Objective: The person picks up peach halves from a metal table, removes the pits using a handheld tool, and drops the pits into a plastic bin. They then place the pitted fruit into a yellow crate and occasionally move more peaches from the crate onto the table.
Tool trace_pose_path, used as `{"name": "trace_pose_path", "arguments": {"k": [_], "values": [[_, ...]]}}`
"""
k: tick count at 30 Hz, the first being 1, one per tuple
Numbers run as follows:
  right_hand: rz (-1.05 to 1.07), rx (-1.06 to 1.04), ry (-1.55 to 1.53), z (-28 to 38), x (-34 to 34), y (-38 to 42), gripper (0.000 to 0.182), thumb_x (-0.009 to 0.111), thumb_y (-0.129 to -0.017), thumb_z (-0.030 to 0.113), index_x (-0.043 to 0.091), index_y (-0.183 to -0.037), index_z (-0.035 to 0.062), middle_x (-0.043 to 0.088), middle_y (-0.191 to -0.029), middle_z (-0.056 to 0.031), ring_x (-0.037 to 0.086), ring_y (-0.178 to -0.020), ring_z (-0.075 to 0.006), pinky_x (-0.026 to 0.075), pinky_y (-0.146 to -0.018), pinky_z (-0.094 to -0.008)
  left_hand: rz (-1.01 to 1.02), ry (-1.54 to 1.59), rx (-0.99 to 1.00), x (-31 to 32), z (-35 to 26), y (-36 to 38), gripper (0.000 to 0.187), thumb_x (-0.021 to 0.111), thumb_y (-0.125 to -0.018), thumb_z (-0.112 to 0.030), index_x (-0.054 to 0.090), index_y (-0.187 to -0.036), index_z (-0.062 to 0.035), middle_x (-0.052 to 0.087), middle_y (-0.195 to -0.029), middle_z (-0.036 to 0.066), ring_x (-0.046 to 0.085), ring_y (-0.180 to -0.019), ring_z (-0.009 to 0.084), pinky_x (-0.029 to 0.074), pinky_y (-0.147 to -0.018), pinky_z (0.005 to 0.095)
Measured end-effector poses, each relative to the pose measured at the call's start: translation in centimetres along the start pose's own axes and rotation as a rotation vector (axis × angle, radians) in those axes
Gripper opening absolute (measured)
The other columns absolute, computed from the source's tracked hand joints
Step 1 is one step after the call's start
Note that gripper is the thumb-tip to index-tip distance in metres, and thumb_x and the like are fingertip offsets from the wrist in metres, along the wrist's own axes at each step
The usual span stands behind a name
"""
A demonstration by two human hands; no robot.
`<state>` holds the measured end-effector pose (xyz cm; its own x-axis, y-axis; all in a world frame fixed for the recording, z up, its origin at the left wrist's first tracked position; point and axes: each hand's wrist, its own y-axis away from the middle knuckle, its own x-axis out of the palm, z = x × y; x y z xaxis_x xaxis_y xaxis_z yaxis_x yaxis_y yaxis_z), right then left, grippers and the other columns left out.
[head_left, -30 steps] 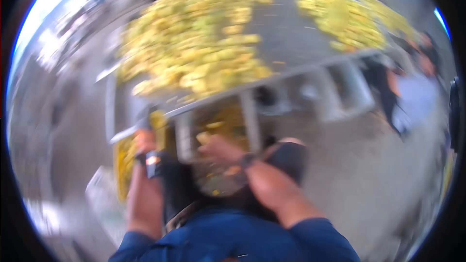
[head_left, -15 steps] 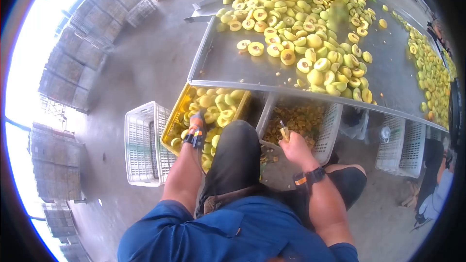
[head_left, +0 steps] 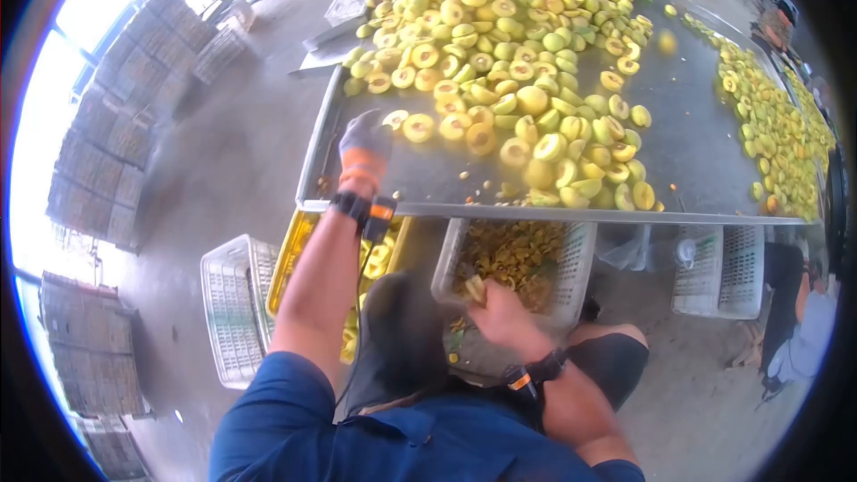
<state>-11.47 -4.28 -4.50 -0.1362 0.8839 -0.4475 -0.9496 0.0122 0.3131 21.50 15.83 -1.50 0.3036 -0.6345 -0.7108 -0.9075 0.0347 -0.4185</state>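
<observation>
A halved yellow fruit (head_left: 418, 128) lies cut side up on the steel table (head_left: 696, 138), just beside the gloved left hand (head_left: 364, 138), whose fingers curl loosely, gripping nothing. The right hand (head_left: 500, 314) pinches a small knife (head_left: 476, 288) at the white crate of pits (head_left: 511, 254).

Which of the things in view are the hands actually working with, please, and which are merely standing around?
In use:
left hand, gloved, reaching to the fruit halves on the metal table
right hand, low by the white crate of pits
yellow crate holding fruit

Standing around:
white crate on the left
white crate on the right
stacked crates
</observation>
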Motion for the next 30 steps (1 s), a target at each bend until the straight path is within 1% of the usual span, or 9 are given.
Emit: {"name": "trace_pose_path", "arguments": {"k": [7, 8, 10, 11, 15, 17, 25, 28, 30], "values": [[-0.039, -0.028, -0.212, -1.2, -0.8, -0.3, 0.037, 0.069, -0.097, 0.028, 0.065, -0.116, -0.003, 0.074, -0.094, -0.0262, 0.074, -0.089, -0.0463, 0.057, -0.078, -0.0535, 0.474, -0.339, 0.4, 12.6, 9.2, -8.1, 0.066, 0.086, -0.091, -0.034, 0.06, -0.146, -0.0103, 0.069, -0.138, 0.021, 0.067, -0.126, 0.0366, 0.056, -0.106, 0.0447], [-0.062, 0.053, -0.136, 0.4, -2.3, 0.6, 0.033, 0.068, -0.096, 0.025, 0.064, -0.112, -0.0042, 0.075, -0.093, -0.0265, 0.074, -0.086, -0.0464, 0.057, -0.077, -0.0528, 0.451, -0.256, 0.301, 6.8, -0.5, -3.9, 0.047, 0.075, -0.099, -0.034, 0.069, -0.138, -0.0099, 0.075, -0.132, 0.013, 0.072, -0.121, 0.0304, 0.049, -0.114, 0.04], [-0.09, -0.037, -0.175, -0.4, -2.0, 0.4, 0.032, 0.066, -0.095, 0.022, 0.062, -0.111, -0.005, 0.074, -0.093, -0.03, 0.074, -0.088, -0.0476, 0.057, -0.077, -0.0549, 0.666, -0.34, 0.232, 8.6, 3.8, -5.0, 0.053, 0.077, -0.096, -0.037, 0.066, -0.145, -0.0186, 0.065, -0.148, 0.016, 0.062, -0.134, 0.0331, 0.052, -0.111, 0.0438], [-0.07, -0.049, -0.173, -0.2, -2.4, 0.4, 0.032, 0.064, -0.096, 0.021, 0.061, -0.111, -0.0058, 0.072, -0.094, -0.0321, 0.073, -0.091, -0.049, 0.056, -0.079, -0.0561, 0.731, -0.658, 0.647, 10.0, 8.2, -5.6, 0.052, 0.075, -0.096, -0.035, 0.065, -0.147, -0.0246, 0.06, -0.154, 0.014, 0.059, -0.139, 0.0325, 0.053, -0.11, 0.0445], [-0.122, -0.092, -0.254, 0.9, -3.1, 1.4, 0.03, 0.062, -0.095, 0.017, 0.06, -0.114, -0.0067, 0.071, -0.1, -0.0348, 0.07, -0.099, -0.0526, 0.055, -0.087, -0.0565, 0.632, 0.075, 0.051, 8.4, 9.9, -3.7, 0.046, 0.075, -0.095, -0.017, 0.067, -0.139, -0.0104, 0.074, -0.114, 0.011, 0.073, -0.077, 0.0236, 0.057, -0.059, 0.0359], [-0.169, -0.109, -0.262, 1.4, -3.7, 2.1, 0.028, 0.062, -0.097, 0.015, 0.059, -0.115, -0.006, 0.071, -0.1, -0.0338, 0.07, -0.098, -0.0528, 0.054, -0.085, -0.0558, 0.454, 0.61, -0.281, 5.0, 3.7, -0.7, 0.039, 0.073, -0.096, -0.01, 0.068, -0.133, -0.0044, 0.073, -0.098, 0.007, 0.059, -0.053, 0.0134, 0.042, -0.042, 0.0283], [-0.525, -0.143, -0.379, 0.2, -4.3, 1.7, 0.026, 0.068, -0.102, 0.017, 0.056, -0.113, -0.0026, 0.07, -0.093, -0.0309, 0.07, -0.093, -0.0505, 0.054, -0.077, -0.0522, 0.652, 0.598, 0.165, -0.9, -8.3, 14.3, 0.04, 0.07, -0.092, -0.004, 0.069, -0.132, 0.0004, 0.073, -0.11, 0.007, 0.067, -0.087, 0.0127, 0.057, -0.069, 0.0286], [-0.531, -0.092, -0.356, 0.1, -4.5, 1.9, 0.025, 0.069, -0.102, 0.018, 0.055, -0.111, -0.0012, 0.07, -0.091, -0.0304, 0.07, -0.091, -0.0501, 0.054, -0.075, -0.0532, 0.772, 0.554, -0.087, -1.4, -13.3, 20.1, 0.037, 0.072, -0.09, -0.002, 0.072, -0.127, -0.002, 0.074, -0.112, 0.009, 0.069, -0.106, 0.0226, 0.055, -0.099, 0.0356], [-0.53, -0.052, -0.351, 0.3, -4.8, 2.4, 0.025, 0.069, -0.102, 0.019, 0.055, -0.109, 0.0001, 0.07, -0.091, -0.0302, 0.071, -0.09, -0.0499, 0.054, -0.074, -0.054, 0.721, 0.535, 0.035, -1.1, -13.3, 20.7, 0.038, 0.072, -0.091, -0.002, 0.071, -0.129, -0.0018, 0.075, -0.114, 0.011, 0.07, -0.103, 0.0212, 0.056, -0.098, 0.0341]]}}
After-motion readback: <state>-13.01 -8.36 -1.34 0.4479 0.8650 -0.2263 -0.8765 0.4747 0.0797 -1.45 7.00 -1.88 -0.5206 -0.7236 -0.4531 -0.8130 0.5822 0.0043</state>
